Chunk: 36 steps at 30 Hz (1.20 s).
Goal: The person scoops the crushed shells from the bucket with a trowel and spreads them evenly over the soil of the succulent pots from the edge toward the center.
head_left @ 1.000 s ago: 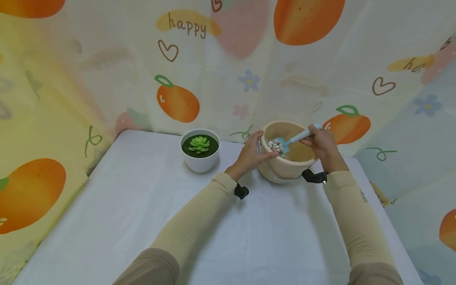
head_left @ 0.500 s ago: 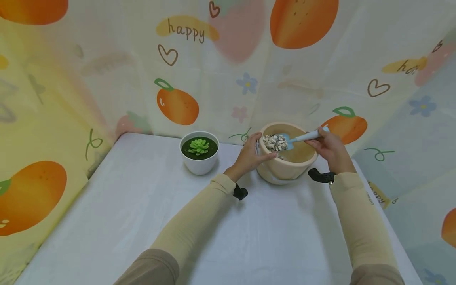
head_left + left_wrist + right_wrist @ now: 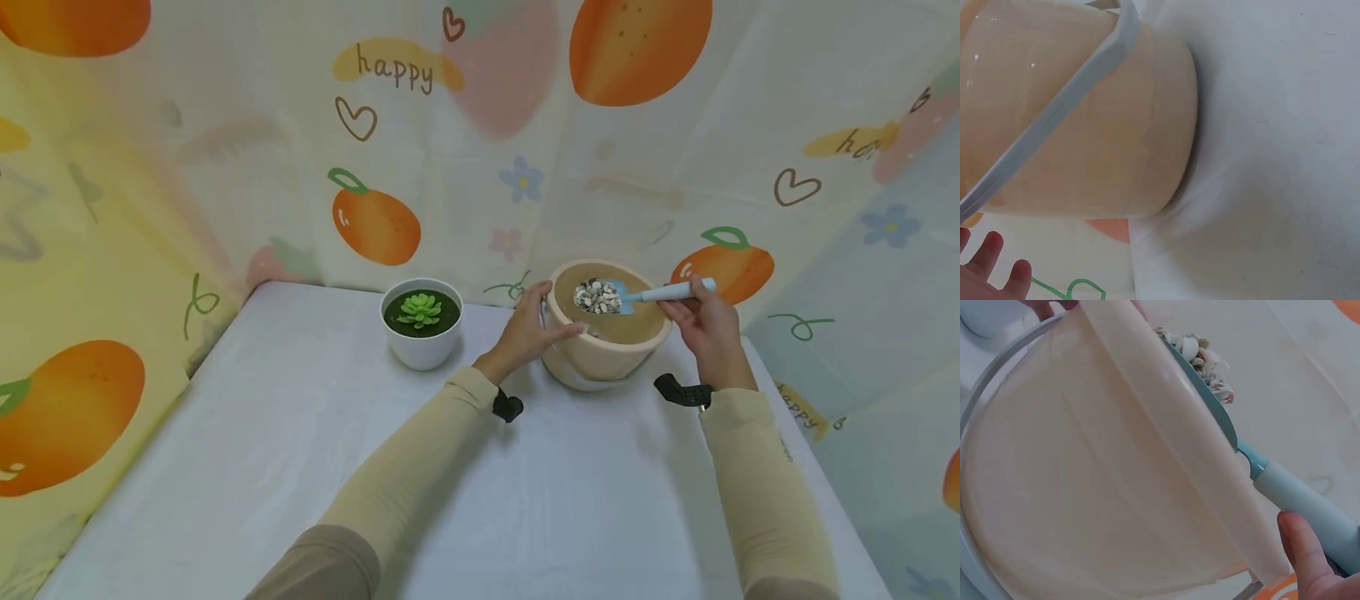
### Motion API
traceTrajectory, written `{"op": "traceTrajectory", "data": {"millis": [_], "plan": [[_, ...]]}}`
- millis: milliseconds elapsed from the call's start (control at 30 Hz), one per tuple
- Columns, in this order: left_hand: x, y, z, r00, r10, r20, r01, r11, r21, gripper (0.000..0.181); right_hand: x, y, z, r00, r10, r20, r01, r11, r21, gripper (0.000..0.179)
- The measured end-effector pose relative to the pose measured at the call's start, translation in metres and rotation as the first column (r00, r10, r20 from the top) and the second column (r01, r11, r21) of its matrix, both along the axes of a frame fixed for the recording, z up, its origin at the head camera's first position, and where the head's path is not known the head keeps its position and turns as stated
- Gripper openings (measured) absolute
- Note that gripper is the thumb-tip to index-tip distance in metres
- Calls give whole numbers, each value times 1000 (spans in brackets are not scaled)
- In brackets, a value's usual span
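A pale peach bucket (image 3: 600, 362) with a grey handle (image 3: 1054, 115) stands on the table towards the back right. My left hand (image 3: 517, 335) holds its left side, thumb over the near rim and fingers along the outside. My right hand (image 3: 708, 329) grips the light blue handle of a small shovel (image 3: 667, 292). The shovel lies nearly level over the bucket's mouth, blade pointing left. On the blade sits a heap of small shells (image 3: 597, 297). In the right wrist view the shovel blade (image 3: 1213, 403) shows above the rim, with the shells (image 3: 1200, 359) piled on it.
Left of the bucket stands a white pot (image 3: 423, 347) with a green succulent (image 3: 420, 309). A white cloth covers the table (image 3: 300, 417). Behind it hangs a fruit-printed curtain (image 3: 450, 208), close to the bucket and the pot.
The shovel has come up from inside the bucket and levelled out, moving right with my right hand. Its heap of shells now shows fully. My left hand has stayed on the bucket.
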<state>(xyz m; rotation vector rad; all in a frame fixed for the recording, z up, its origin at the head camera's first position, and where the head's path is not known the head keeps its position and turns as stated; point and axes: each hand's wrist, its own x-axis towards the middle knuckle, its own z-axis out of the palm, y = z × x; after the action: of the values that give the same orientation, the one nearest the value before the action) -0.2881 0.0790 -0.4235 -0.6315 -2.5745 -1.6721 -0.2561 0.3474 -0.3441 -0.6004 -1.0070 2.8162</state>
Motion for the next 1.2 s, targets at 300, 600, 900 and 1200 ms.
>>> {"op": "traceTrajectory", "data": {"millis": [300,600,900,1200], "plan": [[-1,-3,7,1000,-9,-27,8,999,-52,98,6,-3,-6,996,-82,-45,81,996,-21,19],[3,-6,5,1000,-18,-6,18,998,-54,98,8,-3,-10,992,-124,-26,124,992,8,28],[6,-7,0,1000,-11,-27,9,998,-66,92,13,-4,-12,979,-183,-85,189,980,68,31],[8,-8,7,1000,0,-26,-3,995,-100,91,12,-6,-11,979,-175,-101,182,981,70,32]]}}
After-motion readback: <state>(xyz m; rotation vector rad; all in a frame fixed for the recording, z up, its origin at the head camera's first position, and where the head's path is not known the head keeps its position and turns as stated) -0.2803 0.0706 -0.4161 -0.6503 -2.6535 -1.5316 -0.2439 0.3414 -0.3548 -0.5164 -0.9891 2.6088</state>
